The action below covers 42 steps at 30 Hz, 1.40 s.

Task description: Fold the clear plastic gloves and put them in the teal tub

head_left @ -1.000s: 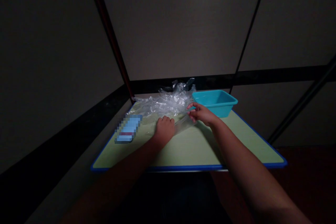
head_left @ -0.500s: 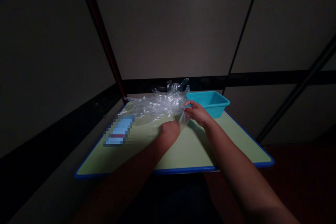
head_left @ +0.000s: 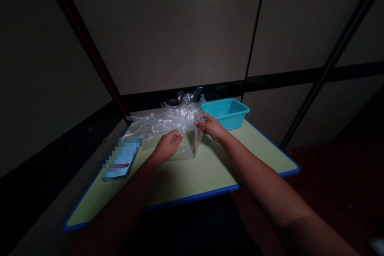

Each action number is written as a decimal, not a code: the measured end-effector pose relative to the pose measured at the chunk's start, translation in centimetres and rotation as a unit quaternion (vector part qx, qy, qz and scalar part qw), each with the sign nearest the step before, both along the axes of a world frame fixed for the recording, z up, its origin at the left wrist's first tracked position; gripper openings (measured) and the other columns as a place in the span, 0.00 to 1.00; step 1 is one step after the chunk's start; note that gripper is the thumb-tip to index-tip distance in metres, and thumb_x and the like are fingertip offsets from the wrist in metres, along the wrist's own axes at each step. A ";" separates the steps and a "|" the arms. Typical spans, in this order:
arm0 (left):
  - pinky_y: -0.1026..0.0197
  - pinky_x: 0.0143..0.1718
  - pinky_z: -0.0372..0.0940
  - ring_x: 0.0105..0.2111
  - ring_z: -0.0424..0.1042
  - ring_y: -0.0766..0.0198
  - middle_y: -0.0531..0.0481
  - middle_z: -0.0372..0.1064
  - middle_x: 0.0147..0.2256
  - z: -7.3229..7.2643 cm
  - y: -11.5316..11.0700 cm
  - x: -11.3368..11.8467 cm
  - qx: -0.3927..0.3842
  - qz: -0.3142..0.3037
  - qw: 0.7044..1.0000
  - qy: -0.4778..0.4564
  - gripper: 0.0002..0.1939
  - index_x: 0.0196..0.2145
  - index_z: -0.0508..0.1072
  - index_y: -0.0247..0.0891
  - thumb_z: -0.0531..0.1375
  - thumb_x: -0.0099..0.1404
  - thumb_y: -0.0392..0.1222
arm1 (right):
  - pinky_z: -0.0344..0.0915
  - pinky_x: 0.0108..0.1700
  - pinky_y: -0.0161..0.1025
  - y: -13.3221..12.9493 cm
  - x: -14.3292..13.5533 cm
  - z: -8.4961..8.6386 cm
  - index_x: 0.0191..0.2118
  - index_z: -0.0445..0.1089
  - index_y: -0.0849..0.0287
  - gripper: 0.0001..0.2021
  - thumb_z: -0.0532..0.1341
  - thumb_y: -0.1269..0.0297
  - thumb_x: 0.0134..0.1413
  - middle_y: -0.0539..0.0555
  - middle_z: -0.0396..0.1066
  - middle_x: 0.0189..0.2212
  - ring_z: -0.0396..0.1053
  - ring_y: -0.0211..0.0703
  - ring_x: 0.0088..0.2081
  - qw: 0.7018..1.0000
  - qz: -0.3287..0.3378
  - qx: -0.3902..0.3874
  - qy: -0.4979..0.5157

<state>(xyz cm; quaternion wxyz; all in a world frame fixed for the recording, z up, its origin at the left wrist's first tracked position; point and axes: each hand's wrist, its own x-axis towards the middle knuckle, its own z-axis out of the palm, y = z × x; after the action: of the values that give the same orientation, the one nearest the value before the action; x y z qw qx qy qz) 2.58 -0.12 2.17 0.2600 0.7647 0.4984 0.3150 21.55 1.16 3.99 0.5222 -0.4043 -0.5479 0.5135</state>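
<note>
My right hand pinches the edge of a clear plastic bag, which hangs down from its fingertips to the tabletop. Over the left part of this bag is my left hand, its fingers closed with thumb against forefinger; what they hold, if anything, is too small to make out. Behind both hands lies a crumpled heap of clear plastic bags. A turquoise basin stands just beyond my right hand, and nothing shows inside it.
A phone-like flat object, partly blurred out, lies at the left of the pale green table with a blue edge. Dark panelled walls rise behind and to the left.
The view has shifted and tilted. My left hand has moved left, away from my right hand, and its fingers now show. More of the clear bag is spread between the hands.
</note>
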 end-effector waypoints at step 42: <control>0.49 0.41 0.68 0.34 0.76 0.53 0.38 0.75 0.31 0.6 0.7 -2.8 -0.374 0.001 0.832 -0.410 0.22 0.40 0.70 0.33 0.50 0.65 0.55 | 0.56 0.21 0.29 0.6 -1.1 -3.3 0.38 0.67 0.61 0.07 0.60 0.71 0.50 0.49 0.68 0.32 0.59 0.28 0.19 0.978 0.057 0.072 -0.187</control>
<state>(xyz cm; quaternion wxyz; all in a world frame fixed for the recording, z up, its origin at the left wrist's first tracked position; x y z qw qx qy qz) -0.19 0.57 2.75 0.7060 0.4099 0.4264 0.3894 20.46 1.77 0.72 0.4088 -0.4225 -0.6934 0.4167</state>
